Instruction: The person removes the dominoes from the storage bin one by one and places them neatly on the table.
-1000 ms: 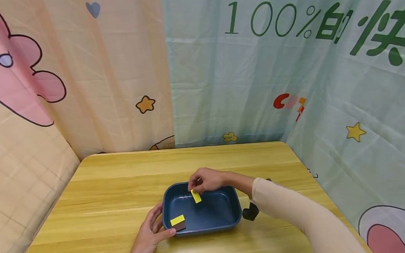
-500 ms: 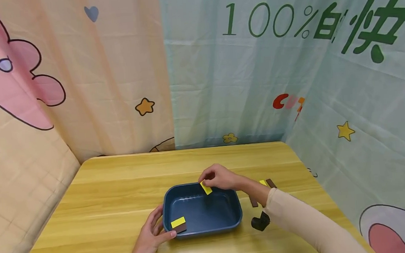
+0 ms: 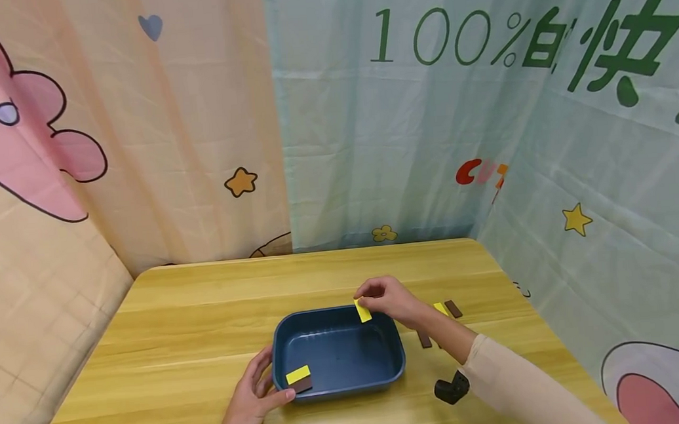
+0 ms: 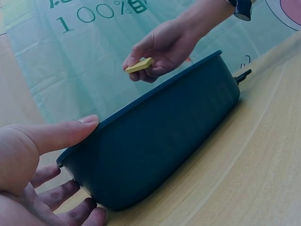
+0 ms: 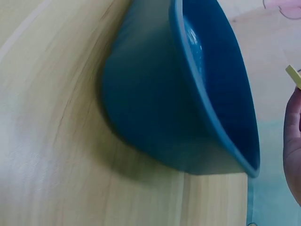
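Note:
A dark blue plastic basin sits on the table. My left hand grips its near left corner, thumb along the rim and fingers against the outer wall. Over the basin's far right rim, my right hand pinches a small yellow block between thumb and fingers. The left wrist view shows this block above the rim, and only its end shows in the right wrist view. Inside the basin's near left corner lies a yellow-topped piece with a brown side.
Right of the basin lie a brown strip, a yellow piece and another brown strip, partly behind the right forearm. A black angular object is nearer the front. Printed curtains hang behind the wooden table.
My right hand has moved right with the yellow block, from over the basin's middle to its far right rim. The pieces beside the basin have come into view. My left hand stays put.

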Tool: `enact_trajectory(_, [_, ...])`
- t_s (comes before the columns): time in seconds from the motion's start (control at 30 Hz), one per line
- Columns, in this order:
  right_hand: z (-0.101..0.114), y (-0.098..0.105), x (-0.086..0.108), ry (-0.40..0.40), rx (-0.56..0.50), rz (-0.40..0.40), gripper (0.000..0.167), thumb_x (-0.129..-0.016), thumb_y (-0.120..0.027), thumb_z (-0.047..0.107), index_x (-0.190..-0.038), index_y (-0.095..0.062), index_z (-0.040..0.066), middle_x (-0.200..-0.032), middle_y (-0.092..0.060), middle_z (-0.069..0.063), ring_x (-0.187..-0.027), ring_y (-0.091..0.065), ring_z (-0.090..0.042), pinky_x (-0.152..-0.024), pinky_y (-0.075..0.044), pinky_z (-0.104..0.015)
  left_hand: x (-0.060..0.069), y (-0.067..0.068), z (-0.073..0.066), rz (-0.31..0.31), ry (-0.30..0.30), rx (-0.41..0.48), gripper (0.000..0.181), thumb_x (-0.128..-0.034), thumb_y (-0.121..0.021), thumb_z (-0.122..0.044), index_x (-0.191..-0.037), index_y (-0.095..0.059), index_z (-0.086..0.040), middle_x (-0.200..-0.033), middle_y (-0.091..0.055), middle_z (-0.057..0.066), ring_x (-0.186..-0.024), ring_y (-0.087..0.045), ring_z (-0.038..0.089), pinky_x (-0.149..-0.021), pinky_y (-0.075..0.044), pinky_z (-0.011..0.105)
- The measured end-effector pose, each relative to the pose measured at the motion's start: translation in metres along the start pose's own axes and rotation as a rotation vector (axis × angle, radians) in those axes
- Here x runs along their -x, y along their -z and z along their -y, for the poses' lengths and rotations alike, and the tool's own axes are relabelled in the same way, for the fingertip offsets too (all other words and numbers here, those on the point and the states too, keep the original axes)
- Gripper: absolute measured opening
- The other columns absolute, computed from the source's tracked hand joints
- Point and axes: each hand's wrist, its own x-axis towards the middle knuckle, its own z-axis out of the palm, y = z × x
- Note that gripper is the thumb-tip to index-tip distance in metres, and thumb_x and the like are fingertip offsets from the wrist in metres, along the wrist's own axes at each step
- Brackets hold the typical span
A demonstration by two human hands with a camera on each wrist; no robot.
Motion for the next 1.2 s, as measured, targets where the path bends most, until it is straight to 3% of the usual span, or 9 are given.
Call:
enact_trajectory(0.1, [-0.004, 0.004, 0.004, -0.015, -0.003, -0.035, 0.017, -0.1, -0.067, 0.006, -0.112, -0.071, -0.006, -0.099, -0.068, -0.007, -0.084, -0.061, -0.022, -0.085, -0.057, -0.05, 0.0, 0.0, 0.001, 0.004, -0.002, -0.002, 0.091, -0.0834, -0.083, 0.004, -0.159, -0.033, -0.005, -0.162, -0.033, 0.023, -0.146, -0.035, 0.046, -0.111, -0.043, 0.049])
enact_trajectory(0.37, [-0.015, 0.015, 0.015, -0.024, -0.027, -0.076, 0.023, -0.101, -0.067, 0.008, -0.115, -0.068, -0.011, -0.105, -0.067, -0.008, -0.088, -0.059, -0.023, -0.078, -0.055, -0.033, -0.002, 0.001, 0.002, 0.001, 0.003, -0.02, 0.091, -0.0827, -0.084, 0.003, -0.158, -0.034, -0.006, -0.162, -0.033, 0.023, -0.146, -0.035, 0.047, -0.11, -0.044, 0.05])
enact_trajectory(0.67, [-0.028, 0.026, 0.026, -0.046, -0.04, -0.124, 0.025, -0.101, -0.067, 0.007, -0.116, -0.067, -0.012, -0.106, -0.067, -0.007, -0.09, -0.059, -0.021, -0.084, -0.056, -0.038, -0.001, 0.001, 0.003, 0.01, -0.011, -0.011, 0.092, -0.0827, -0.083, 0.006, -0.159, -0.032, -0.004, -0.162, -0.032, 0.024, -0.146, -0.033, 0.047, -0.105, -0.05, 0.044])
enact_trajectory(0.73, [-0.03, 0.029, 0.029, -0.068, -0.033, -0.136, 0.027, -0.101, -0.067, 0.008, -0.117, -0.066, -0.013, -0.101, -0.067, -0.006, -0.079, -0.056, -0.018, -0.072, -0.055, -0.033, -0.001, 0.001, 0.002, 0.013, -0.018, -0.016, 0.092, -0.0828, -0.083, 0.007, -0.159, -0.031, -0.003, -0.162, -0.031, 0.025, -0.146, -0.033, 0.048, -0.104, -0.05, 0.044])
enact_trajectory(0.83, [-0.032, 0.033, 0.034, -0.094, -0.037, -0.153, 0.03, -0.101, -0.068, 0.011, -0.119, -0.065, -0.013, -0.093, -0.066, -0.006, -0.065, -0.048, -0.016, -0.056, -0.044, -0.028, -0.001, 0.001, 0.001, 0.006, -0.01, -0.012, 0.091, -0.0826, -0.083, 0.006, -0.158, -0.033, -0.004, -0.162, -0.033, 0.023, -0.146, -0.034, 0.047, -0.104, -0.05, 0.044])
enact_trajectory(0.9, [-0.034, 0.036, 0.037, -0.101, -0.041, -0.164, 0.031, -0.101, -0.068, 0.012, -0.119, -0.065, -0.013, -0.093, -0.065, -0.006, -0.065, -0.047, -0.017, -0.056, -0.044, -0.03, -0.001, 0.001, 0.001, 0.002, -0.009, -0.016, 0.091, -0.0826, -0.083, 0.005, -0.158, -0.034, -0.005, -0.162, -0.033, 0.023, -0.146, -0.034, 0.046, -0.104, -0.051, 0.043])
enact_trajectory(1.03, [-0.041, 0.045, 0.044, -0.103, -0.029, -0.193, 0.03, -0.101, -0.067, 0.012, -0.119, -0.066, -0.012, -0.1, -0.067, -0.006, -0.084, -0.055, -0.02, -0.074, -0.053, -0.034, -0.001, 0.002, 0.002, 0.012, -0.023, -0.03, 0.091, -0.0828, -0.083, 0.006, -0.158, -0.032, -0.003, -0.162, -0.032, 0.024, -0.146, -0.033, 0.047, -0.105, -0.05, 0.043])
enact_trajectory(1.2, [-0.05, 0.059, 0.052, -0.109, -0.036, -0.21, 0.031, -0.101, -0.068, 0.014, -0.119, -0.066, -0.012, -0.097, -0.067, -0.005, -0.082, -0.056, -0.019, -0.069, -0.051, -0.029, 0.0, 0.002, 0.002, 0.024, -0.037, -0.032, 0.091, -0.0836, -0.082, 0.006, -0.159, -0.031, -0.001, -0.162, -0.031, 0.025, -0.147, -0.032, 0.047, -0.105, -0.049, 0.043])
